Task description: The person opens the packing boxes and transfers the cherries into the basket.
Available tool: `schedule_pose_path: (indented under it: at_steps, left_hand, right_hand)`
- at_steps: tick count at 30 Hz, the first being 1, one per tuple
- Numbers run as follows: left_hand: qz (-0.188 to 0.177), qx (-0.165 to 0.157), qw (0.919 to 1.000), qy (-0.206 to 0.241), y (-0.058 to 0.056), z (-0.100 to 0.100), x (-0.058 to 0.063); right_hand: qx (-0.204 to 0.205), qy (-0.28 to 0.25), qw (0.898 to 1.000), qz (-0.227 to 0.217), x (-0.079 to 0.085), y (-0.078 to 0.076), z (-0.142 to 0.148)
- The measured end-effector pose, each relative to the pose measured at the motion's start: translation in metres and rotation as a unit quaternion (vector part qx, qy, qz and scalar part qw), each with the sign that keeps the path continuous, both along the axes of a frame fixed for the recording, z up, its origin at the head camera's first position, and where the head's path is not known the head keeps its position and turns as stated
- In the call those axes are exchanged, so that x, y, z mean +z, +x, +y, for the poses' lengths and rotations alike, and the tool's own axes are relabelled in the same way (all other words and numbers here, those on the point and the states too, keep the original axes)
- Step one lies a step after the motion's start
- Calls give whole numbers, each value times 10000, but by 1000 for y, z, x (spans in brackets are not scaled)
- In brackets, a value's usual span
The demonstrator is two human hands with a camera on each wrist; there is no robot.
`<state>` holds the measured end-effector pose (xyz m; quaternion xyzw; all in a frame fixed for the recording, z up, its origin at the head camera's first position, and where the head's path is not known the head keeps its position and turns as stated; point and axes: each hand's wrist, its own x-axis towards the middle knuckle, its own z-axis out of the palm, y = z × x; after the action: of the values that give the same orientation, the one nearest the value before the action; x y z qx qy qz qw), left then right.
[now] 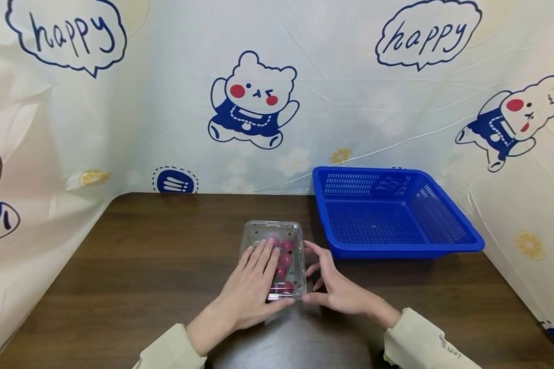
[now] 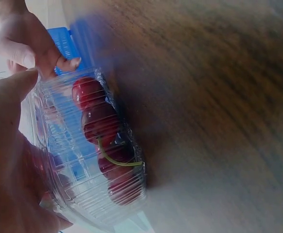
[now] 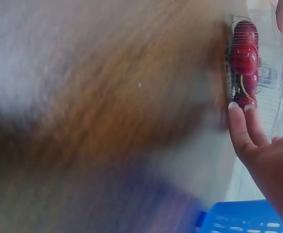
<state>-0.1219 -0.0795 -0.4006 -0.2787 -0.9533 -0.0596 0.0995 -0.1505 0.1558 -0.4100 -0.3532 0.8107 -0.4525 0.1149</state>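
A clear plastic box (image 1: 271, 228) with a lid lies on the brown table, and dark red cherries (image 1: 286, 259) show through it. My left hand (image 1: 249, 289) rests flat on the lid with its fingers stretched out, the thumb along the front edge. At the box's right side is my right hand (image 1: 343, 292), fingers slightly bent against the side wall and thumb at the front right corner. In the left wrist view a green stem (image 2: 117, 161) curves across the cherries inside. In the right wrist view, right fingertips (image 3: 235, 108) touch the wall low down.
A blue plastic basket (image 1: 406, 251) with mesh walls stands on the table (image 1: 166, 256) to the right, just beyond my right hand. Behind the table hangs a pale printed curtain (image 1: 341, 102) with bears and lettering.
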Motion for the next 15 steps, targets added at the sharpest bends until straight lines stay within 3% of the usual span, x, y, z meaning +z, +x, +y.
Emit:
schedule_pose_path:
  at_steps: [4, 9, 15]
  left_hand:
    - [-48, 33, 10000, -8, 1, 0, 0]
    - [-78, 31, 10000, -19, 0, 0, 0]
    - [-83, 22, 9999, -52, 0, 0, 0]
  right_hand:
    - [11, -154, 9972, -731, 1, -1, 1]
    - [-91, -366, 9907, -1304, -1, -2, 1]
    - [-195, -669, 9688, -2377, -5, -5, 1]
